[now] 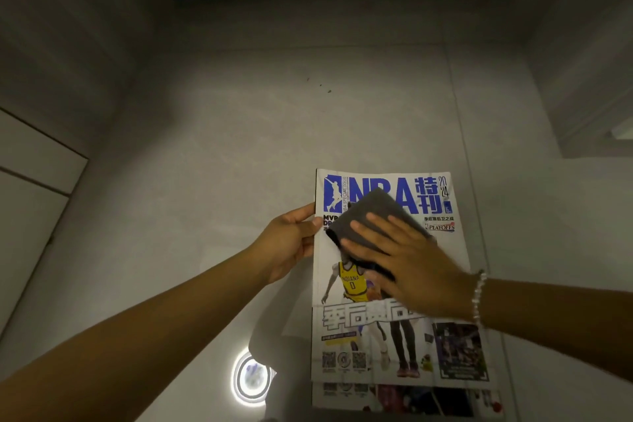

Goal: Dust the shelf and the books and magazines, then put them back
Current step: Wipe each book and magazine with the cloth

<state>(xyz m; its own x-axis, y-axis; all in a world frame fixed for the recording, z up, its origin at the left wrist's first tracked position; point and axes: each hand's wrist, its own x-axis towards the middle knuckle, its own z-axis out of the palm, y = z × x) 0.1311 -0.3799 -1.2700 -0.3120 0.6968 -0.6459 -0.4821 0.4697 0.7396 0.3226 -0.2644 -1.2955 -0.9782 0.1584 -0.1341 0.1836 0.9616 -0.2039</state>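
Above glossy floor [239, 134]: NBA magazine [394, 336], left hand [291, 243] pinching spine edge; right hand [407, 267] fingers flat, pressing grey cloth [370, 216] on cover. Risk: hard wipe creases cover or mag slips from grip.

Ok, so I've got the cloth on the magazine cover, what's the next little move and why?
Probably slide the grey cloth down the cover toward the bottom edge. The right hand presses it flat over the upper part of the magazine, just under the title, so the lower half looks unwiped. The left hand holds the left edge, which should keep it steady.
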